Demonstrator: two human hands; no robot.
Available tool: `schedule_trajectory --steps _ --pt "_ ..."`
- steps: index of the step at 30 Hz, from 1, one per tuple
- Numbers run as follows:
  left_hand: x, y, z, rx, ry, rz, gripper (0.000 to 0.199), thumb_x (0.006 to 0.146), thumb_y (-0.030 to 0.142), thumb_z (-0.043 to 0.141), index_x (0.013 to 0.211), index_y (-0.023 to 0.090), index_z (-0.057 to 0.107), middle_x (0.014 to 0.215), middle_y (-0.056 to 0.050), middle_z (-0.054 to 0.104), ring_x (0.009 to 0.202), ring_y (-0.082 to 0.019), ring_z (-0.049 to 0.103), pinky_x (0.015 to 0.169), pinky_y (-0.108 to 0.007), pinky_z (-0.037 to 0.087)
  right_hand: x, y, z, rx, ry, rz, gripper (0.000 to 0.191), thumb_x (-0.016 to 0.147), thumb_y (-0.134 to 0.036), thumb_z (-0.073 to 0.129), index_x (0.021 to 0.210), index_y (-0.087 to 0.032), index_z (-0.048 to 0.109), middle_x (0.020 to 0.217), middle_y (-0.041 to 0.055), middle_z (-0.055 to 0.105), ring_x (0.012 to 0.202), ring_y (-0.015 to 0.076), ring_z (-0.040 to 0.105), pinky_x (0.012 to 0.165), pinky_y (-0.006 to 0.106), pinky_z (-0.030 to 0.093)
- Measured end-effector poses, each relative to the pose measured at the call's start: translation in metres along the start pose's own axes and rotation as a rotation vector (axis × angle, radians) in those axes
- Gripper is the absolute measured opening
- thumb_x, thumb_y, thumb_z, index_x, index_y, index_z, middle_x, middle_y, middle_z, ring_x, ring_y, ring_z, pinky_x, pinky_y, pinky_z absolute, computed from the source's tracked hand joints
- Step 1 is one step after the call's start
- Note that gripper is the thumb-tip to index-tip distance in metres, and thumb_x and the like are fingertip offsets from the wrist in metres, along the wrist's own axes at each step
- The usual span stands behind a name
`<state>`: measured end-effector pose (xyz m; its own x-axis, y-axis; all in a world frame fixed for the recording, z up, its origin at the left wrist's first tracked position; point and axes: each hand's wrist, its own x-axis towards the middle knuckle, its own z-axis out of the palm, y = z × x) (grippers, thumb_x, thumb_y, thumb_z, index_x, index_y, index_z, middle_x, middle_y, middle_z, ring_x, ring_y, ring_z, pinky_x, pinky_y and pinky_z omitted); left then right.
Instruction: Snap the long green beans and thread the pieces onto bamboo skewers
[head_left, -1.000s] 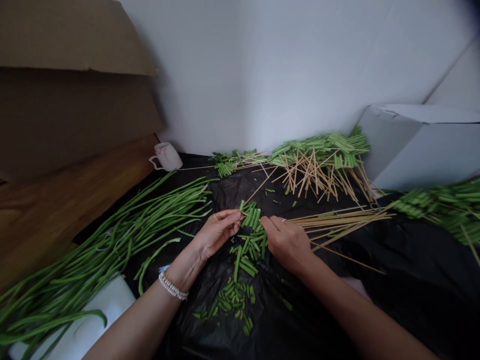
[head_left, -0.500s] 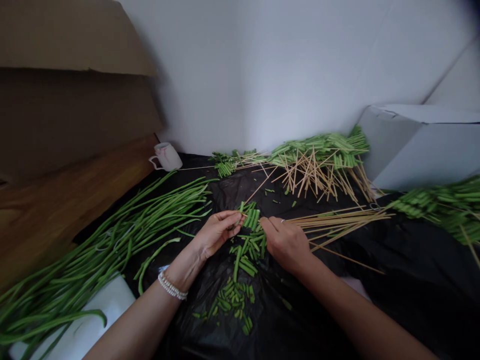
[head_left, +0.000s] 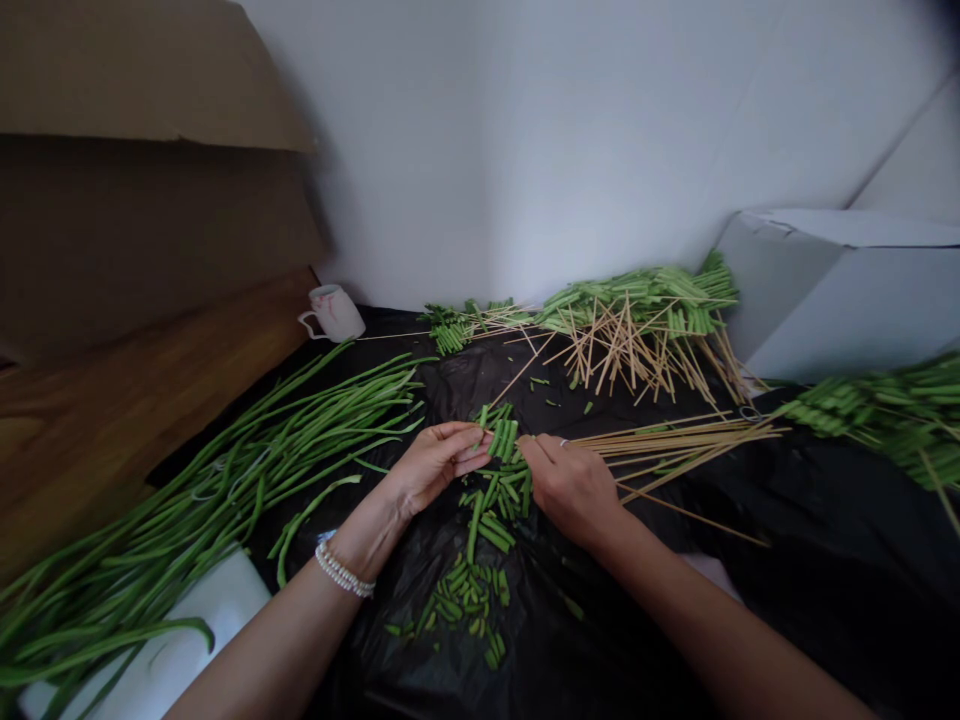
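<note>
Between my two hands, short cut green bean pieces (head_left: pixel 502 440) sit side by side on a thin wooden skewer, mostly covered by my fingers. My left hand (head_left: pixel 442 460), with a beaded bracelet at the wrist, is closed in a pinch at the skewer's left end. Wrapped round the other end is my right hand (head_left: pixel 574 485), its fingers curled. Loose cut bean pieces (head_left: pixel 495 535) lie just below the hands, and smaller scraps (head_left: pixel 469 600) are nearer to me. Bare skewers (head_left: pixel 690 440) extend to the right from behind my right hand.
Long uncut beans (head_left: pixel 300 440) spread at the left, partly over a white object (head_left: pixel 202 620). A mug (head_left: pixel 334 313) stands at the back left. Filled bean skewers (head_left: pixel 637 300) are heaped by the wall, more (head_left: pixel 892 410) at right beside a white box (head_left: pixel 862 290). Black plastic sheeting (head_left: pixel 637 620) lies underneath.
My left fingers have shifted slightly at the skewer's end, the lower ones straightening a little. The right hand and everything around stay nearly the same.
</note>
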<state>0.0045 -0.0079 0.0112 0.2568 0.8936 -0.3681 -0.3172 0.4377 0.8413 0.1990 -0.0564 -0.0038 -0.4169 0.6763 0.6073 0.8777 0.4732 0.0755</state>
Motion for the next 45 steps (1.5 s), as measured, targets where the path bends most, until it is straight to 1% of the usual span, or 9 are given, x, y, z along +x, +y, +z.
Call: schedule_trajectory --steps 14,17,20,24,31,35,38,41,45 --pt "-0.002 -0.004 0.008 0.102 -0.050 0.093 0.034 0.058 0.023 0.089 0.086 0.012 0.073 0.079 -0.007 0.074 0.075 -0.017 0.070 0.077 -0.031 0.055 0.004 0.009 -0.003 -0.063 0.072 0.007 0.019 0.088 -0.008 0.049 0.090 -0.016 0.066 0.069 0.0020 0.059 0.062 0.0154 0.049 0.057 0.030 0.027" --pt "-0.002 -0.010 0.007 0.298 -0.080 0.200 0.032 0.063 0.029 0.086 0.089 0.014 0.074 0.080 -0.008 0.075 0.076 -0.018 0.069 0.072 -0.028 0.052 0.003 0.018 -0.002 -0.104 0.111 0.040 0.021 0.090 -0.010 0.048 0.096 -0.015 0.067 0.070 0.0025 0.061 0.062 0.0151 0.048 0.057 0.029 0.028" --pt "-0.001 -0.015 0.007 0.658 -0.098 0.430 0.018 0.070 0.031 0.081 0.080 0.017 0.077 0.075 -0.006 0.072 0.069 -0.017 0.063 0.067 -0.027 0.046 0.003 0.023 -0.002 -0.125 0.125 0.056 0.021 0.091 -0.011 0.047 0.097 -0.015 0.067 0.071 0.0023 0.062 0.062 0.0149 0.048 0.057 0.029 0.028" --pt "-0.001 -0.021 0.006 1.036 -0.151 0.689 0.009 0.075 0.032 0.077 0.077 0.023 0.078 0.078 -0.005 0.071 0.077 -0.020 0.061 0.078 -0.031 0.042 0.004 0.021 -0.003 -0.129 0.119 0.047 0.021 0.090 -0.011 0.048 0.096 -0.015 0.067 0.070 0.0022 0.061 0.062 0.0152 0.048 0.057 0.029 0.028" --pt "0.000 -0.025 0.004 1.239 -0.190 0.749 0.007 0.075 0.031 0.076 0.078 0.024 0.076 0.083 -0.005 0.070 0.084 -0.023 0.059 0.090 -0.035 0.036 0.005 0.017 -0.006 -0.101 0.118 0.031 0.020 0.089 -0.009 0.049 0.096 -0.014 0.068 0.069 0.0022 0.060 0.062 0.0158 0.049 0.057 0.029 0.028" --pt "-0.001 -0.022 0.005 1.164 -0.159 0.754 0.003 0.078 0.024 0.072 0.076 0.022 0.073 0.081 -0.005 0.068 0.083 -0.021 0.059 0.083 -0.031 0.039 0.006 0.017 -0.006 -0.101 0.123 0.027 0.022 0.089 -0.009 0.048 0.095 -0.014 0.068 0.068 0.0024 0.060 0.061 0.0157 0.049 0.057 0.029 0.028" --pt "0.000 -0.019 0.003 0.999 -0.050 0.678 0.003 0.077 0.022 0.071 0.075 0.020 0.070 0.074 -0.003 0.067 0.070 -0.016 0.058 0.068 -0.026 0.039 0.005 0.018 -0.006 -0.101 0.135 0.036 0.021 0.091 -0.011 0.048 0.096 -0.013 0.068 0.069 0.0026 0.061 0.061 0.0153 0.048 0.057 0.029 0.028" --pt "0.003 -0.014 0.002 0.663 0.035 0.528 0.013 0.071 0.023 0.077 0.074 0.017 0.066 0.067 0.000 0.065 0.061 -0.012 0.056 0.061 -0.023 0.040 0.005 0.018 -0.006 -0.087 0.137 0.032 0.021 0.091 -0.011 0.048 0.097 -0.013 0.068 0.070 0.0029 0.061 0.062 0.0155 0.049 0.057 0.029 0.028" --pt "0.004 -0.005 0.002 0.168 0.027 0.291 0.026 0.069 0.023 0.081 0.090 0.013 0.070 0.078 -0.003 0.071 0.070 -0.011 0.064 0.071 -0.022 0.049 0.004 0.017 -0.005 -0.078 0.140 0.018 0.021 0.090 -0.010 0.049 0.097 -0.013 0.069 0.070 0.0028 0.061 0.062 0.0161 0.049 0.057 0.029 0.028"
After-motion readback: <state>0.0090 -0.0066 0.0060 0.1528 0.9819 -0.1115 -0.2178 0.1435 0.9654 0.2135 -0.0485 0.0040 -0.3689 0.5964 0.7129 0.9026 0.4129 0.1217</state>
